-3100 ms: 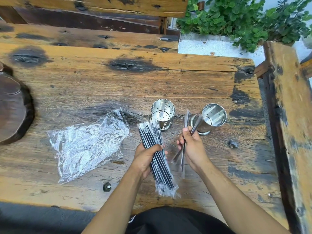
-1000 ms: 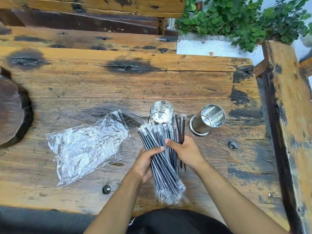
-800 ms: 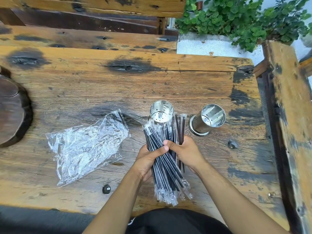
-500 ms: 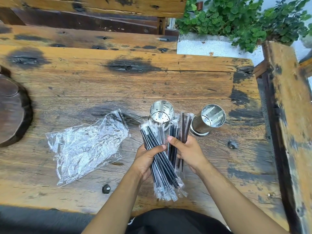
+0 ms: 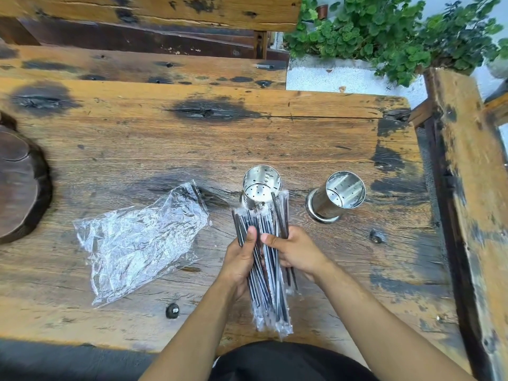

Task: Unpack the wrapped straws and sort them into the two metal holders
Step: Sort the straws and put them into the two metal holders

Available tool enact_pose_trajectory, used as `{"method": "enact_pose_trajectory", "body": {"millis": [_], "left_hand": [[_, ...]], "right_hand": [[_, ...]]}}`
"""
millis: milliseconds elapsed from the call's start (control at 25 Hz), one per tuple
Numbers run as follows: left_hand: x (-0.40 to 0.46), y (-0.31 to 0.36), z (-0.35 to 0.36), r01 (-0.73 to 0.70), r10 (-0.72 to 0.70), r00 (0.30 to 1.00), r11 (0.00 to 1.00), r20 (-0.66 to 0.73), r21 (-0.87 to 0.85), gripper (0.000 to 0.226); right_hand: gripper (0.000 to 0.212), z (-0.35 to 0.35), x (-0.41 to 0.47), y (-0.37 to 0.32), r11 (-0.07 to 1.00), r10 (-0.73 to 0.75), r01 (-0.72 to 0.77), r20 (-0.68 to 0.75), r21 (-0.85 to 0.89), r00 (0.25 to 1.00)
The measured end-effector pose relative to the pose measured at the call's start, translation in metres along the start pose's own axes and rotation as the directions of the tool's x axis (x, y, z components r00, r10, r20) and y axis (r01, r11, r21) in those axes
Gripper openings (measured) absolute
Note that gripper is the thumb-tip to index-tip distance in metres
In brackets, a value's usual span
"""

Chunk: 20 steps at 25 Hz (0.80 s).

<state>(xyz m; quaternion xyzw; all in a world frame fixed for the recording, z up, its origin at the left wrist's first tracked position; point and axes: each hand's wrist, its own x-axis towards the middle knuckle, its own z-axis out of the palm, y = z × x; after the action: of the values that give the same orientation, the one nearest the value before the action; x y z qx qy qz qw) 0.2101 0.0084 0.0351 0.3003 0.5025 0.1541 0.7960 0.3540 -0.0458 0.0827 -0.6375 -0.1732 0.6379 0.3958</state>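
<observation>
I hold a bundle of black straws in clear wrappers (image 5: 268, 284) over the table's near edge, tips pointing away from me. My left hand (image 5: 239, 259) grips the main bundle from the left. My right hand (image 5: 295, 251) is closed on a few separate wrapped straws (image 5: 283, 213) at the bundle's right side, thumb pressing onto the bundle. Two perforated metal holders stand upright beyond the hands: the left holder (image 5: 261, 180) just behind the straw tips, the right holder (image 5: 342, 196) apart to the right. I see no straws in either holder.
A crumpled clear plastic bag (image 5: 137, 240) lies on the wooden table (image 5: 192, 138) left of my hands. A dark round wooden slab (image 5: 16, 180) sits at the left edge. Green plants (image 5: 384, 31) grow beyond the far right corner; a wooden beam (image 5: 472, 188) runs along the right.
Earlier my right hand held a few straws apart near the right holder. It has come back against the bundle, and both hands now close together on the straws.
</observation>
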Motion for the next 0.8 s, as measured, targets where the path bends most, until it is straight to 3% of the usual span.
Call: {"method": "enact_pose_trajectory", "body": {"millis": [120,280,360,480,680,800], "left_hand": [[-0.001,-0.004,0.008,0.044,-0.042,0.998,0.998,0.045,-0.037,0.096],[0.004,-0.008,0.012,0.039,-0.044,0.993,0.998,0.111,0.047,0.105],[0.004,-0.01,0.01,0.059,-0.06,0.977,0.998,0.203,0.011,0.094],[0.004,-0.011,0.002,0.064,-0.047,0.956,0.997,0.291,-0.051,0.06],[0.003,-0.01,0.0,0.156,-0.145,0.979,0.985,0.146,-0.069,0.055],[0.003,-0.008,-0.003,0.152,-0.145,0.982,0.987,0.122,-0.048,0.03]], "right_hand": [[0.011,0.014,0.0,0.006,0.993,-0.011,0.02,-0.078,0.12,0.997],[0.007,0.022,0.0,0.008,0.972,-0.029,0.054,-0.113,0.229,0.993],[0.022,0.021,-0.001,0.005,0.94,0.021,0.001,-0.061,0.341,0.998],[0.04,0.008,0.002,0.004,0.908,0.123,-0.122,0.024,0.401,0.992],[0.021,0.011,0.002,0.006,0.907,0.111,-0.118,0.041,0.405,0.993],[0.021,0.021,0.001,0.007,0.904,0.066,-0.052,-0.018,0.424,0.998]]}}
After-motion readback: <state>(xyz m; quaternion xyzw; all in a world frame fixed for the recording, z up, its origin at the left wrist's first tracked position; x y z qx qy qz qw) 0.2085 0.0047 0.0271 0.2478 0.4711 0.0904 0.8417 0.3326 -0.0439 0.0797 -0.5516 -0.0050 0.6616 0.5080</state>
